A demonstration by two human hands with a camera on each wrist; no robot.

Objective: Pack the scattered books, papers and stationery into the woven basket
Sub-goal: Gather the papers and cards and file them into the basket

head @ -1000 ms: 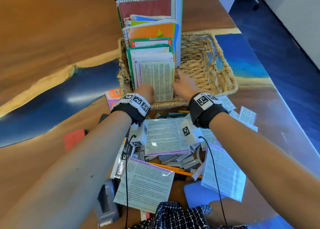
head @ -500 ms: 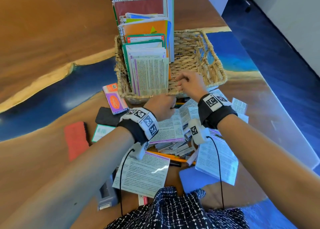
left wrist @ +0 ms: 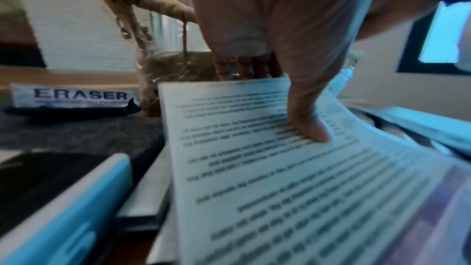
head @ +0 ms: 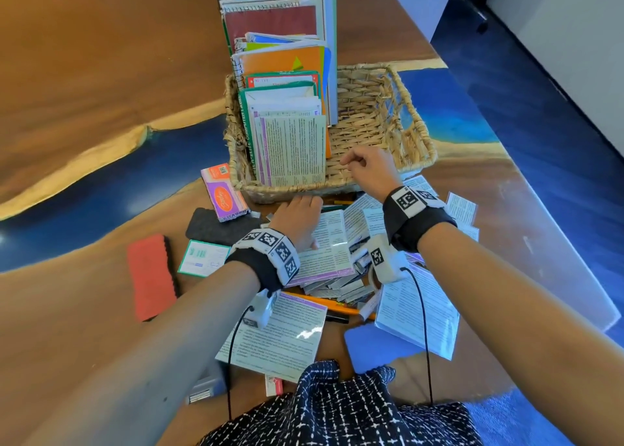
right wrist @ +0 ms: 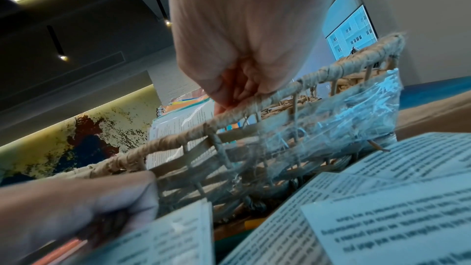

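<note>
Just before the woven basket (head: 388, 107), left hand (head: 297, 219) pinches a printed sheet (head: 329, 256), long axis basket-ward; right hand (head: 368, 170), loosely curled and empty, hovers at the rim.

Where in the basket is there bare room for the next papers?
The woven basket is bare on its right side, between the upright books and the right wall. Its left side is packed. The right hand hovers over the front rim there; below it, loose papers crowd the table.
</note>
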